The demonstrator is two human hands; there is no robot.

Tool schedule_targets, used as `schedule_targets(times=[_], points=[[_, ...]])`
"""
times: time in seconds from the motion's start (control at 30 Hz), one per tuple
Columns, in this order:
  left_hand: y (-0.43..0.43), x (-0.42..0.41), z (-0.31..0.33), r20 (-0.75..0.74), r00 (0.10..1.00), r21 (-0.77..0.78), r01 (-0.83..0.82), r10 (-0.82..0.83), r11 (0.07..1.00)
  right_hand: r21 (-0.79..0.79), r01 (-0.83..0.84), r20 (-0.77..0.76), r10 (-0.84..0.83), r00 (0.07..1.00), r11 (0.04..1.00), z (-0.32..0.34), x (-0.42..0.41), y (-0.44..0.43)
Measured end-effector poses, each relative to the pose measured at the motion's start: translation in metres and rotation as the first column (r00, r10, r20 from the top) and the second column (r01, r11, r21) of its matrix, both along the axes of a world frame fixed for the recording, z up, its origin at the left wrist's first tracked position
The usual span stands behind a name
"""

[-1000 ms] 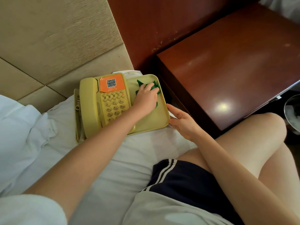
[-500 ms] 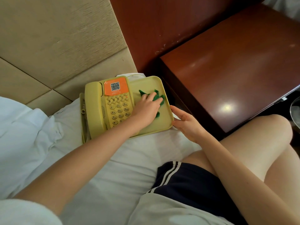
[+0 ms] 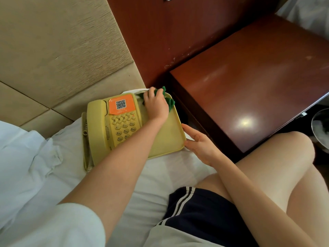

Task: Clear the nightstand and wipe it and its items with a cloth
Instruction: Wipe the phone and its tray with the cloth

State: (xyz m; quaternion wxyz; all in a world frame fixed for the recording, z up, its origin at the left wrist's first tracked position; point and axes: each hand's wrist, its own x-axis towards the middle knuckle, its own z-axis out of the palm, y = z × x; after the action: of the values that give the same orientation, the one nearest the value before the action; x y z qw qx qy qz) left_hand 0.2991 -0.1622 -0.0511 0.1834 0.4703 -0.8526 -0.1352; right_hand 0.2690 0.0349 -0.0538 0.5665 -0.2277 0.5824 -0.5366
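**Cloth now at far corner of tray; nightstand top bare**

Change noted: over the last second the left hand (image 3: 156, 106) has carried the green cloth (image 3: 170, 102) from the middle of the yellow tray (image 3: 167, 138) to its far right corner, where the cloth now laps over the rim. The fingers are curled down over the cloth, bunching it and pressing it to the tray. Judgement: the wiping stroke has reached the far end, so the near floor of the tray is probably what remains.

The right hand (image 3: 201, 145) has kept its station at the tray's near right edge. Its fingers are straight and spread, touching the rim to steady it, and they grip nothing.

The telephone (image 3: 114, 125) sits on the left half of the tray, handset in its cradle, and has not moved. Tray and telephone rest on the white bed (image 3: 160, 166), just left of the nightstand (image 3: 249, 86), whose top carries nothing. Whether that top has been wiped cannot be told.
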Motion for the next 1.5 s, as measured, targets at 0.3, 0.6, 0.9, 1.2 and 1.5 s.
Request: schedule_targets(times=[0.3, 0.6, 0.9, 1.2, 1.5], points=[[0.006, 0.011, 0.004, 0.018, 0.894, 0.005, 0.448, -0.448, 0.894, 0.053, 0.118, 0.057, -0.121, 0.991, 0.992, -0.001, 0.005, -0.003], [0.063, 0.071, 0.020, 0.037, 0.672, 0.154, 0.727, -0.739, 0.669, 0.150, 0.482, 0.170, -0.503, 0.847, 0.863, 0.008, 0.001, -0.001], [0.063, 0.102, 0.036, 0.195, 0.714, 0.164, 0.652, -0.672, 0.740, 0.015, 0.323, -0.140, -0.317, 0.938, 0.946, 0.016, 0.015, -0.007], [0.031, 0.035, 0.015, 0.405, 0.900, 0.047, 0.156, -0.162, 0.987, 0.065, 0.111, -0.583, -0.052, 0.811, 0.992, 0.004, 0.030, -0.009], [0.042, 0.047, 0.015, 0.271, 0.898, 0.081, 0.338, -0.347, 0.938, 0.021, 0.081, -0.646, -0.048, 0.762, 0.996, 0.004, 0.028, -0.008]])
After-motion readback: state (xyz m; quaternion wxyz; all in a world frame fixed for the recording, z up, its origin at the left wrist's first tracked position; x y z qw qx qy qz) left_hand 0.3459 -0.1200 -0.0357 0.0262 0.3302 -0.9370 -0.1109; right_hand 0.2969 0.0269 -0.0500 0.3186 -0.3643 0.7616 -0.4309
